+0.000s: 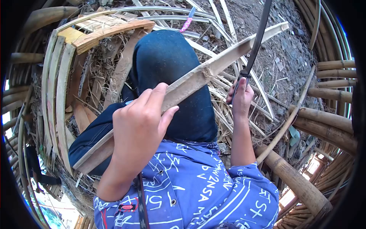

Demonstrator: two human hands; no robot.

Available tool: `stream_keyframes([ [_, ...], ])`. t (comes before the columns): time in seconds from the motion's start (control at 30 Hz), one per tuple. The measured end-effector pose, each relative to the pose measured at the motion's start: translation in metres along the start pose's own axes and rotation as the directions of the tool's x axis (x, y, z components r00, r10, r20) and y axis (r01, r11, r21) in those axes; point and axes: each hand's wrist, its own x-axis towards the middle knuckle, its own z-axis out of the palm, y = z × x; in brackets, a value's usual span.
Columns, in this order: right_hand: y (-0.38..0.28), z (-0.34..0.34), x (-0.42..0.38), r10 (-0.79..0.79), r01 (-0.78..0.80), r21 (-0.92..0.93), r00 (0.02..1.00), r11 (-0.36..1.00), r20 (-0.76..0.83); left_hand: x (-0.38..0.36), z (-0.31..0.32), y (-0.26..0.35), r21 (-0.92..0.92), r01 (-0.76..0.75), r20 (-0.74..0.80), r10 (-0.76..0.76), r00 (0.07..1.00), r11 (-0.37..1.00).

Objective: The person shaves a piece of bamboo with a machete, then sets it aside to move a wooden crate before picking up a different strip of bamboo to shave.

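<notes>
A long split bamboo piece [187, 86] slants across my lap, its hollow inner side facing up and a node near its middle. My left hand [139, 120] is closed around it, the thumb along its near edge. In my right hand [241, 93] is the handle of a long knife, my thumb lying along the grip. The knife's dark narrow blade [257, 42] points away from me and overlaps the far part of the bamboo in this view. Under the bamboo, my bent knee [167, 53] shows in dark trousers.
Bamboo shavings and thin strips [225, 110] litter the dirt ground. Curved bamboo slats [57, 87] and a wooden block [110, 34] stand at left. A small tool with a pink handle [187, 24] lies ahead. Thick bamboo poles [293, 183] are at right.
</notes>
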Motion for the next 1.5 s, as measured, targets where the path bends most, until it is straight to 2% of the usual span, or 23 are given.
stream_keyframes([
  [0.1,-0.012,0.028,0.002,-0.143,0.136,0.113,0.988,0.984,0.05,0.0,-0.001,-0.006,-0.041,0.007,0.006,-0.007,1.0,0.999],
  [0.17,-0.019,0.041,0.005,-0.181,0.166,0.182,0.981,0.969,0.068,0.0,-0.001,-0.009,-0.104,-0.013,0.002,0.014,1.0,0.994],
  [0.23,-0.026,0.053,0.006,-0.207,0.206,0.241,0.978,0.949,-0.021,-0.002,0.0,-0.014,-0.138,0.001,0.002,-0.001,1.0,0.99],
  [0.3,-0.028,0.058,0.006,-0.194,0.19,0.291,0.981,0.938,-0.017,-0.004,0.002,-0.018,-0.158,-0.023,-0.006,0.022,1.0,0.987],
  [0.33,-0.03,0.061,0.006,-0.17,0.172,0.33,0.985,0.928,-0.036,-0.006,0.005,-0.022,-0.131,-0.097,-0.036,0.093,0.995,0.987],
  [0.4,-0.042,0.067,0.001,-0.104,0.117,0.401,0.993,0.908,-0.052,-0.006,0.003,-0.022,-0.145,-0.082,-0.023,0.079,0.997,0.986],
  [0.5,-0.059,0.077,-0.002,-0.056,0.087,0.348,0.994,0.934,-0.099,-0.008,-0.001,-0.02,-0.182,-0.054,0.041,0.062,0.997,0.982],
  [0.57,-0.061,0.079,-0.001,-0.077,0.096,0.395,0.995,0.914,-0.064,-0.013,-0.009,-0.018,-0.202,-0.032,0.089,0.051,0.995,0.979],
  [0.63,-0.06,0.078,0.002,-0.108,0.142,0.463,0.989,0.875,-0.099,-0.025,-0.026,-0.009,-0.044,-0.066,0.086,0.07,0.994,0.997],
  [0.77,-0.064,0.084,0.009,-0.133,0.192,0.493,0.98,0.849,-0.151,-0.069,-0.068,-0.028,0.007,-0.013,0.158,0.012,0.987,1.0],
  [0.87,-0.072,0.09,0.016,-0.141,0.198,0.517,0.979,0.833,-0.148,-0.104,-0.074,-0.066,-0.107,0.237,0.293,-0.197,0.936,0.966],
  [0.9,-0.072,0.092,0.02,-0.161,0.213,0.517,0.976,0.829,-0.143,-0.114,-0.066,-0.078,-0.104,0.232,0.298,-0.192,0.935,0.967],
  [0.97,-0.068,0.095,0.032,-0.178,0.229,0.5,0.973,0.835,-0.148,-0.13,-0.042,-0.101,-0.355,0.351,0.48,-0.153,0.864,0.867],
  [1.03,-0.071,0.101,0.036,-0.227,0.265,0.462,0.964,0.846,-0.137,-0.133,-0.023,-0.106,-0.493,0.408,0.582,-0.058,0.811,0.768],
  [1.07,-0.075,0.102,0.036,-0.219,0.254,0.463,0.967,0.85,-0.128,-0.131,-0.017,-0.102,-0.582,0.348,0.515,0.003,0.857,0.735],
  [1.1,-0.077,0.104,0.036,-0.22,0.255,0.461,0.967,0.85,-0.13,-0.13,-0.017,-0.1,-0.583,0.347,0.516,0.005,0.857,0.735],
  [1.17,-0.082,0.109,0.041,-0.229,0.266,0.513,0.964,0.817,-0.135,-0.124,-0.021,-0.097,-0.515,0.491,0.657,-0.045,0.753,0.703],
  [1.23,-0.083,0.108,0.053,-0.254,0.281,0.515,0.959,0.809,-0.125,-0.117,-0.024,-0.093,-0.505,0.46,0.615,-0.069,0.785,0.731],
  [1.3,-0.086,0.106,0.065,-0.223,0.25,0.504,0.968,0.827,-0.114,-0.113,-0.025,-0.093,-0.613,0.575,0.653,-0.061,0.755,0.542],
  [1.33,-0.09,0.105,0.071,-0.245,0.259,0.521,0.965,0.813,-0.097,-0.107,-0.028,-0.09,-0.694,0.632,0.683,0.038,0.729,0.345],
  [1.37,-0.093,0.106,0.075,-0.247,0.263,0.526,0.964,0.809,-0.102,-0.102,-0.028,-0.088,-0.692,0.629,0.683,0.038,0.73,0.353],
  [1.43,-0.1,0.104,0.081,-0.235,0.216,0.556,0.971,0.803,-0.038,-0.093,-0.027,-0.087,-0.667,0.734,0.745,0.163,0.647,0.13],
  [1.5,-0.111,0.098,0.073,-0.141,0.152,0.439,0.988,0.885,-0.058,-0.087,-0.019,-0.085,-0.707,0.696,0.704,0.219,0.675,0.128],
])
